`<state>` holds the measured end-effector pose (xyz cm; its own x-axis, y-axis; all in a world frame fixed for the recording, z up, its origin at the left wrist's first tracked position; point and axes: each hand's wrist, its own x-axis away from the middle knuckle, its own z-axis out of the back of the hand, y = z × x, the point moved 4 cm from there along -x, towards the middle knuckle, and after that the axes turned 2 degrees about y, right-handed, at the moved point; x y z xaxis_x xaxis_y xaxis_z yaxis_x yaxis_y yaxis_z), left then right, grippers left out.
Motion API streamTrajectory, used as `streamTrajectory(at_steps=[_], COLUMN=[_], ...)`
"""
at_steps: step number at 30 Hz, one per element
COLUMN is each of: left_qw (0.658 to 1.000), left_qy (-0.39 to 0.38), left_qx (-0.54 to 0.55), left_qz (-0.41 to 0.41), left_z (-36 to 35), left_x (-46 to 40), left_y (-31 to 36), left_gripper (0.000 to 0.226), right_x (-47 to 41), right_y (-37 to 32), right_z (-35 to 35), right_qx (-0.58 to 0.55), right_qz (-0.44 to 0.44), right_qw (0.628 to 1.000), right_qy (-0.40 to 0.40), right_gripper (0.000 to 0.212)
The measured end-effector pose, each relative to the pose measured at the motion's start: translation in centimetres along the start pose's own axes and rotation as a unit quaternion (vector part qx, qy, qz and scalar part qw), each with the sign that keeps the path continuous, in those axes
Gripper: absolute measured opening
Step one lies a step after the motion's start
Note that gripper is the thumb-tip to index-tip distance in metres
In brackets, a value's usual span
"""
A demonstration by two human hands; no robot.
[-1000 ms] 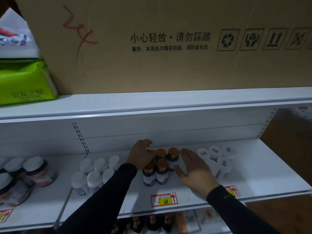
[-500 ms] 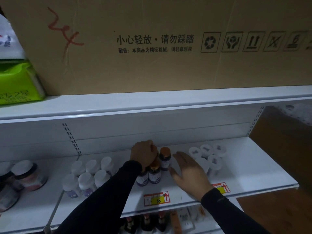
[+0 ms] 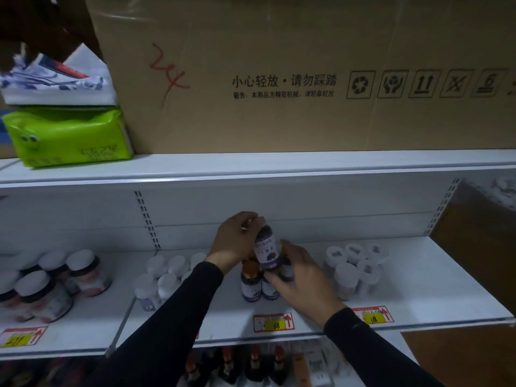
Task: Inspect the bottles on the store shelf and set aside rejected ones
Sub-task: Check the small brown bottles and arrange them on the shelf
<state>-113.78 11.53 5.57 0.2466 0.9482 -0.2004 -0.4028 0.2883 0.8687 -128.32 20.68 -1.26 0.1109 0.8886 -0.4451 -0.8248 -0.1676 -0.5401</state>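
Observation:
My left hand (image 3: 237, 241) grips the top of a dark bottle with a purple label (image 3: 266, 251), held tilted above the white shelf (image 3: 418, 297). The fingers of my right hand (image 3: 301, 277) touch that bottle's base from below and the right. Under it stand two more dark bottles with orange caps (image 3: 251, 283), side by side, partly hidden by my right hand. A cluster of white-capped bottles (image 3: 164, 277) is to the left of my left arm. Several clear, white-topped bottles (image 3: 356, 263) stand to the right.
Dark jars with white lids (image 3: 55, 283) stand at the far left. A big cardboard box (image 3: 307, 79) and a green tissue pack (image 3: 69, 135) sit on the upper shelf. Price tags (image 3: 273, 322) line the shelf edge. More bottles (image 3: 251, 364) stand on the shelf below.
My left hand has closed on one bottle's cap and lifted it out of the group. My right hand has come in under the bottle's base.

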Motion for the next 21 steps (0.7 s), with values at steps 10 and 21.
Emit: streamTrajectory(at_steps=[10,21], left_qw=[0.998,0.973], left_qy=[-0.022,-0.007], left_qx=[0.055,0.209], left_qz=[0.017,0.100], left_z=[0.9,1.4], left_x=[2.6,3.4], left_y=[-0.1,-1.3], left_gripper=[0.030,0.025], right_x=[1.3,1.6], right_y=[-2.7,-4.4], right_z=[-1.0,-0.9], right_qx=[-0.091,-0.115], right_qz=[-0.002,-0.005], right_qw=[0.996,0.993], right_qy=[-0.010,-0.015], right_gripper=[0.061,0.071])
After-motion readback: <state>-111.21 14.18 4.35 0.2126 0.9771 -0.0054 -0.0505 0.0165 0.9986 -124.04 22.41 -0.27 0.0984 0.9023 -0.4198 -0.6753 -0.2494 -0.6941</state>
